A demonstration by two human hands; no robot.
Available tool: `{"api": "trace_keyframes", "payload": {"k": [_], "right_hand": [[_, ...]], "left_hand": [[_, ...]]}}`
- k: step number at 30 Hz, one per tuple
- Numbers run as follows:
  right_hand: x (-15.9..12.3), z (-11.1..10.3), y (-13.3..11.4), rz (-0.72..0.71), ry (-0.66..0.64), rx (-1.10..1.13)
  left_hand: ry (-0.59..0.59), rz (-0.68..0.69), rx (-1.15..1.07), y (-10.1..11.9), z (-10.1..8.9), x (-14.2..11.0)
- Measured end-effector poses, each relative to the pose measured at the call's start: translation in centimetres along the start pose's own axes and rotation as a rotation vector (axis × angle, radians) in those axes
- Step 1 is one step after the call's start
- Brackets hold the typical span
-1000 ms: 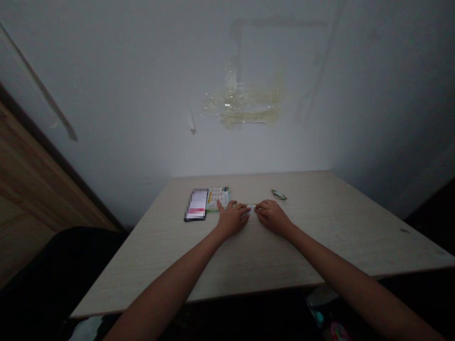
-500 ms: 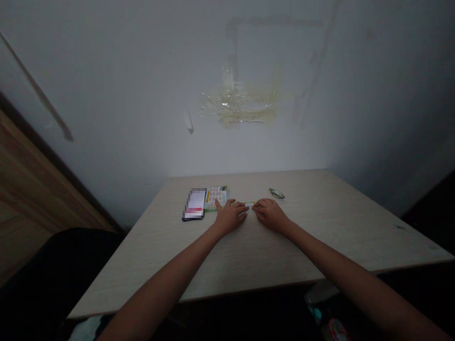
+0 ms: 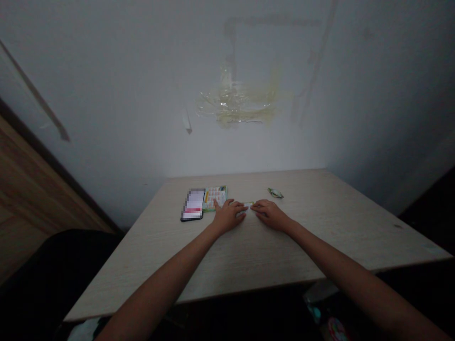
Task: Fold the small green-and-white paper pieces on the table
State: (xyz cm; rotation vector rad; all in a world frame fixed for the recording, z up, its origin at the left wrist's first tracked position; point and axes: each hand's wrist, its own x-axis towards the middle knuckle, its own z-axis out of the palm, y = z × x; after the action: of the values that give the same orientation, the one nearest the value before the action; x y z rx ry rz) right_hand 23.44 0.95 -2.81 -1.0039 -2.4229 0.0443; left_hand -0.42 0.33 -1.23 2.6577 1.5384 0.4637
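A small piece of printed paper, whitish with a green edge, lies on the table between my hands, mostly covered by fingers. My left hand rests on its left end with fingers stretched out and thumb spread away. At the right end, the fingers of my right hand are drawn together on the paper. Just behind my left thumb lies a printed leaflet with a green border. A small folded green-and-white paper sits beyond my right hand.
A phone with a lit, blurred screen lies left of the leaflet on the pale wooden table. Behind the table rises a wall with old tape. A dark shape stands left of the table.
The whole view has shifted slightly, with things appearing a little further left. My hands keep nearly the same places on the paper.
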Motion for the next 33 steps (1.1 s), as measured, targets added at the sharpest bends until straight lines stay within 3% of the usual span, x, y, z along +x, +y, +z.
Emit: {"api": "trace_keyframes", "payload": {"k": [9,16,33], "right_hand": [[0.0,-0.1,-0.6,0.015,0.035,0.004],[0.2,0.0,-0.7,0.096,0.122,-0.084],[0.7,-0.3,-1.4,0.014,0.048,-0.102]], "left_hand": [[0.081,0.008,0.010,0.7,0.3,-0.5],[0.070,-0.019,-0.005,1.0,-0.1,-0.4],[0.066,-0.004,0.030,1.0,-0.1,-0.6]]}}
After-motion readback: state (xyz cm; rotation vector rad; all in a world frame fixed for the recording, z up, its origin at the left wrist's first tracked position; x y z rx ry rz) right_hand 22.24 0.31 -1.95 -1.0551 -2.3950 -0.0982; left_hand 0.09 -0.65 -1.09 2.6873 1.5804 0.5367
